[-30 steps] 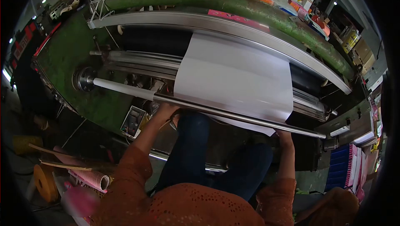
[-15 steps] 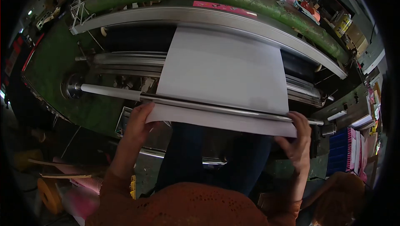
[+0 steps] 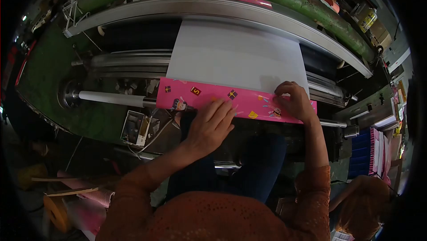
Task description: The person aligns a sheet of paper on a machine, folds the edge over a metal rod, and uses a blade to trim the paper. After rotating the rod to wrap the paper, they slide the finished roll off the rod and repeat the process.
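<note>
A sheet of wrapping paper (image 3: 235, 56), white on the face toward me, comes down from the machine. Its near end is folded over the metal shaft, showing a pink printed side (image 3: 200, 90) with small gift pictures. My left hand (image 3: 210, 127) lies on the lower middle of the pink band, fingers stretched out and close together. Toward the right end of the band, my right hand (image 3: 296, 101) has its fingers curled, thumb and fingertips pinched at the fold of the paper. Most of the shaft (image 3: 331, 124) is hidden under the paper; its ends show at both sides.
A white tube (image 3: 111, 98) sits on the shaft's left part, beside a round hub (image 3: 69, 94). Metal rollers (image 3: 133, 61) and a long metal bar (image 3: 195, 6) cross behind. A small open box (image 3: 135, 127) stands at left. Another person's head (image 3: 364, 205) is at lower right.
The paper's near edge has been turned up over the shaft, so its pink side now shows. My left hand moved right onto the band; my right hand moved up and left.
</note>
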